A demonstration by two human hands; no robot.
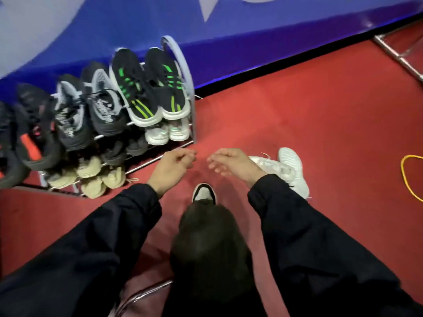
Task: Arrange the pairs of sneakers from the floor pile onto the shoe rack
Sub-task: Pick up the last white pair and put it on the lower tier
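Observation:
A metal shoe rack (pixel 191 72) stands against the blue wall at the left. Its top tier holds a black pair with green stripes (pixel 146 88), a grey-and-black pair (pixel 91 108) and dark pairs with red marks (pixel 34 124). Lower tiers show white toes (pixel 167 133), black toes (pixel 123 149) and a beige pair (pixel 100 177). A white pair of sneakers (pixel 288 170) lies on the red floor at the right. My left hand (pixel 174 165) hovers in front of the rack's lower rail, fingers loosely curled, holding nothing. My right hand (pixel 233 164) hangs just left of the white pair, empty, fingers apart.
My own black-and-white shoe (pixel 204 193) and dark trouser leg sit below the hands. A yellow cable (pixel 409 177) loops on the carpet at the far right. A metal frame (pixel 398 56) lies at the upper right. A chrome chair leg (pixel 142 294) shows at the bottom.

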